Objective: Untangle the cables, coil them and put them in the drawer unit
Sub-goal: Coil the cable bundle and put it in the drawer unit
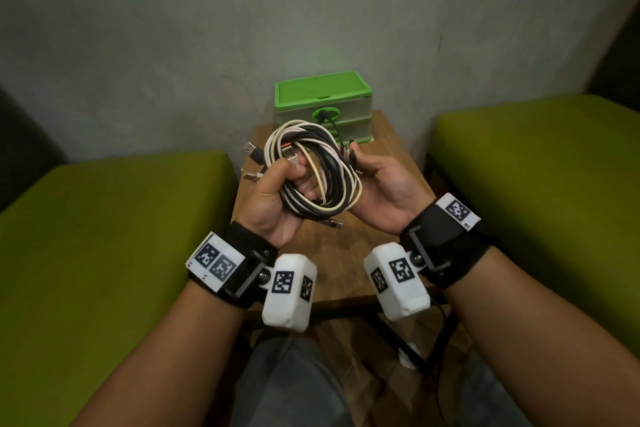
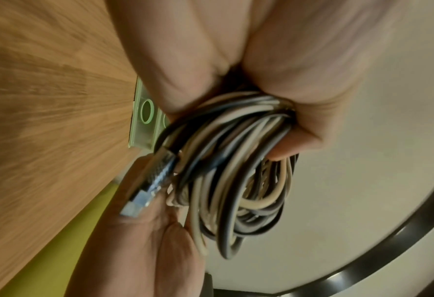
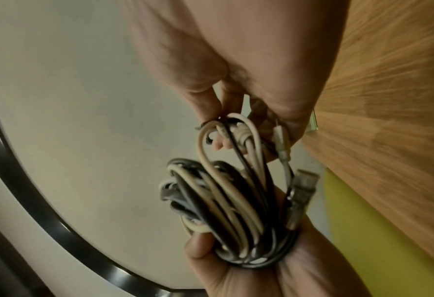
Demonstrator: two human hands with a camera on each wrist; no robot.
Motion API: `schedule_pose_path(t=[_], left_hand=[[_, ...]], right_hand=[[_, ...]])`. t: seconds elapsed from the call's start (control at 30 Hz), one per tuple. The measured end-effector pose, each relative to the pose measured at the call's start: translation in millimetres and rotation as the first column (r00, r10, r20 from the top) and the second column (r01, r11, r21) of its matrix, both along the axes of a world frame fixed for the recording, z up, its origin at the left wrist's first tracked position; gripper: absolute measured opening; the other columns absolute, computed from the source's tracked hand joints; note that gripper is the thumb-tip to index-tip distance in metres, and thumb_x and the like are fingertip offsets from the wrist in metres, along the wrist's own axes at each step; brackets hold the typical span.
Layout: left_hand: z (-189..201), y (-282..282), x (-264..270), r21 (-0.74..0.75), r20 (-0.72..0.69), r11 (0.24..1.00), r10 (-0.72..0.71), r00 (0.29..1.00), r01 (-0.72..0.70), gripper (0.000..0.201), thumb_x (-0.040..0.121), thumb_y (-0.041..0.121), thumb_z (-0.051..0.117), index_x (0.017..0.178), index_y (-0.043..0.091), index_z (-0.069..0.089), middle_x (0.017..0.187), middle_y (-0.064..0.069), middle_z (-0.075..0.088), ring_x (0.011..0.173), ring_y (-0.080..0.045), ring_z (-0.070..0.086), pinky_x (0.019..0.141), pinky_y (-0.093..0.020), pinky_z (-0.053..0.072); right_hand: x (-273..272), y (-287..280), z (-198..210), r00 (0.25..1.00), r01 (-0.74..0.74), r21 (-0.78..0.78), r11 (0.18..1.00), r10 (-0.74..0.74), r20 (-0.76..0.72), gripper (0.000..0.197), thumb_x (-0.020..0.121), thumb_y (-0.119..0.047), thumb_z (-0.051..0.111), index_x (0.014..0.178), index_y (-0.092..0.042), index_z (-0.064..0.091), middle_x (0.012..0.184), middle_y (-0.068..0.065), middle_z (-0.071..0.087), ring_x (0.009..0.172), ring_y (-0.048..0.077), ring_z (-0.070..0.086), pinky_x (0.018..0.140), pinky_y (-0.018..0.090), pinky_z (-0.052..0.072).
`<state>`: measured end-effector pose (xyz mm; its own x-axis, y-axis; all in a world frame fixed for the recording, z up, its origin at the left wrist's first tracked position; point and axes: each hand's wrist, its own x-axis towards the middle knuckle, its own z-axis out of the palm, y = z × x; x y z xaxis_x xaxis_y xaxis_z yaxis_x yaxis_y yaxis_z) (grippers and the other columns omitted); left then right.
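the green drawer unit [image 1: 323, 107] sits shut on the table [image 1: 394, 146], a black cord hanging at its front, while the left hand [image 1: 277, 198] grips the black-and-white cables [image 1: 311, 170] above the table and the right hand [image 1: 381, 191] pinches a strand.

The head view is dim and soft, its edges bowed by the wide lens, the corners falling dark. Both wrist views are brighter but motion-smeared: the wooden table [image 2: 45, 100] streaks radially, and the near skin is out of focus.
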<state>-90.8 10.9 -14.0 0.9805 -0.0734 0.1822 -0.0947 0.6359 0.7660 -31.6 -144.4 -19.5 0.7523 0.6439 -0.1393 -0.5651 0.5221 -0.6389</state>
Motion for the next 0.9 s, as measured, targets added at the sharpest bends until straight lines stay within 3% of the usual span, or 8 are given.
schedule_pose_path(t=[0.17,0.3,0.37,0.47,0.57,0.7,0.8,0.9], left_hand=[[3,6,1,-0.091,0.014,0.996,0.01,1.0,-0.009,0.01,0.073,0.008,0.057,0.073,0.015,0.05,0.058,0.006,0.038,0.05,-0.005,0.037,0.051,-0.017,0.037],[4,7,0,-0.081,0.032,0.997,-0.008,0.999,0.011,0.01,0.076,0.008,0.055,0.07,0.015,0.055,0.058,0.006,0.039,0.051,-0.006,0.037,0.053,-0.018,0.037],[5,5,0,-0.089,0.03,0.996,-0.023,0.999,0.025,0.01,0.075,0.007,0.055,0.07,0.016,0.055,0.057,0.006,0.04,0.05,-0.006,0.037,0.051,-0.017,0.037],[6,1,-2,-0.053,0.033,0.997,-0.054,0.998,0.055,0.008,0.074,0.009,0.055,0.07,0.015,0.059,0.056,0.006,0.041,0.049,-0.005,0.038,0.05,-0.017,0.038],[4,-1,-4,0.019,0.032,0.998,-0.06,0.998,0.06,0.008,0.075,0.01,0.055,0.073,0.013,0.062,0.056,0.006,0.041,0.05,-0.005,0.038,0.051,-0.017,0.039],[1,0,-3,0.09,-0.005,0.996,-0.008,1.0,0.009,0.006,0.075,0.006,0.056,0.075,0.012,0.055,0.056,0.003,0.04,0.049,-0.007,0.04,0.051,-0.019,0.042],[-1,-1,-2,0.127,-0.02,0.991,0.039,0.999,-0.036,0.006,0.075,0.005,0.057,0.076,0.011,0.054,0.058,-0.001,0.04,0.05,-0.01,0.042,0.051,-0.022,0.044],[-2,0,-1,0.179,-0.043,0.982,0.071,0.997,-0.062,0.005,0.077,0.007,0.058,0.074,0.011,0.057,0.059,-0.003,0.041,0.052,-0.013,0.043,0.053,-0.023,0.045]], right_hand=[[4,2,-3,0.998,0.044,-0.003,0.999,-0.044,0.051,0.029,0.101,-0.033,0.048,0.11,-0.011,0.064,0.121,0.01,0.054,0.113,0.026,0.049,0.119,0.048,0.022],[2,6,1,0.99,0.108,-0.037,0.993,-0.104,0.099,0.028,0.103,-0.031,0.044,0.109,-0.009,0.059,0.109,0.013,0.056,0.097,0.024,0.056,0.099,0.041,0.045],[0,12,1,0.985,0.141,-0.097,0.985,-0.131,0.109,0.039,0.105,-0.031,0.04,0.12,0.002,0.054,0.114,0.021,0.055,0.1,0.03,0.055,0.088,0.039,0.05],[-5,21,3,0.986,0.127,-0.18,0.975,-0.105,0.131,0.055,0.106,-0.032,0.041,0.14,0.011,0.042,0.135,0.033,0.048,0.115,0.042,0.05,0.093,0.048,0.053],[-8,23,6,0.984,0.128,-0.236,0.963,-0.094,0.153,0.049,0.108,-0.026,0.037,0.134,0.013,0.05,0.131,0.037,0.053,0.095,0.038,0.065,0.078,0.042,0.062],[-4,20,8,0.968,0.129,-0.26,0.957,-0.065,0.241,0.033,0.104,-0.014,0.047,0.114,0.013,0.064,0.095,0.026,0.068,0.064,0.025,0.07,0.058,0.033,0.061],[-7,19,17,0.938,0.087,-0.308,0.947,0.026,0.345,0.021,0.098,-0.005,0.053,0.09,0.001,0.07,0.073,0.016,0.07,0.056,0.02,0.068,0.054,0.028,0.059],[-8,17,21,0.93,0.04,-0.321,0.946,0.082,0.358,0.021,0.098,-0.004,0.052,0.087,-0.002,0.069,0.071,0.013,0.069,0.054,0.018,0.067,0.053,0.026,0.059]])
